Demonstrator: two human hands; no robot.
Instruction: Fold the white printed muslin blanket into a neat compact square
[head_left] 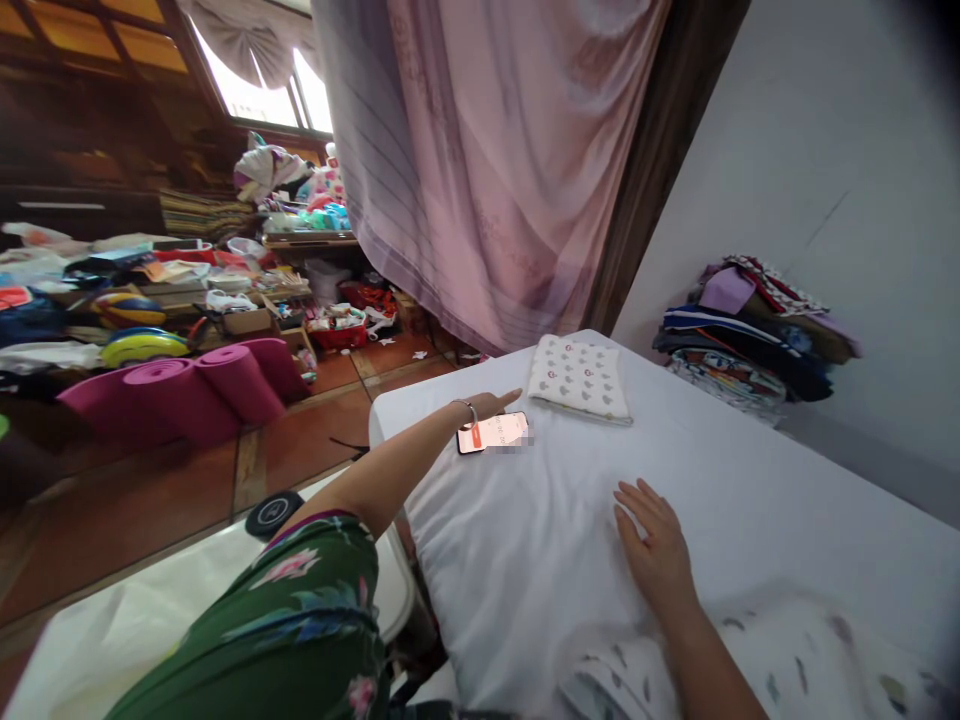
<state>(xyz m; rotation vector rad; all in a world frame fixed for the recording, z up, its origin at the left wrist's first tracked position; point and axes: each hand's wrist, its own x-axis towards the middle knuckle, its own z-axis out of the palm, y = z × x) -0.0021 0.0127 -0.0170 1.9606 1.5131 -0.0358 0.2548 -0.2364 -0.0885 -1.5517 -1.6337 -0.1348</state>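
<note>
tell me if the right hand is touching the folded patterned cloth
Apart: the head view shows a stretch of white sheet between the right hand and the folded patterned cloth.

- On a broad surface covered in white, partly wrinkled fabric (765,480):
- a dark-edged, rectangular lit smartphone (491,434)
- a folded white cloth with small printed motifs (581,378)
- a loose white leaf-patterned cloth (806,655)

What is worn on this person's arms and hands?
The left hand is ungloved, with a silvery bracelet at its wrist; a short green sleeve with pink flowers, bluish leaf shapes and a purplish edge covers the upper arm. The right hand is ungloved too, no jewellery visible; no sleeve shows there.
</note>
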